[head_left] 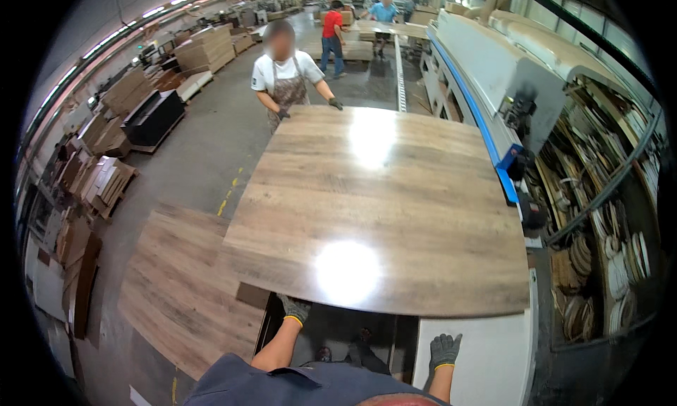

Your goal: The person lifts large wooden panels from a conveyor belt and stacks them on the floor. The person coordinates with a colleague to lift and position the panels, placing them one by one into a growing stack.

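A large wood-grain panel (367, 201) lies flat in front of me, its glossy top reflecting two bright patches of light. My left hand (295, 308), in a grey glove with a yellow cuff, holds the panel's near edge toward its left corner; some fingertips are hidden by the board. To the right, my gloved right hand (445, 350) rests open on a white surface (479, 346), just short of the panel's near edge. Across from me, a person in a patterned apron (285, 78) has both dark-gloved hands at the panel's far edge.
A second wood-grain panel (183, 286) lies lower at my left. Along the right runs a long machine with a blue rail (469, 99). Rolls of edge banding (582, 258) fill a rack beyond it. Stacked boards (204, 50) stand far left; other people work at the back.
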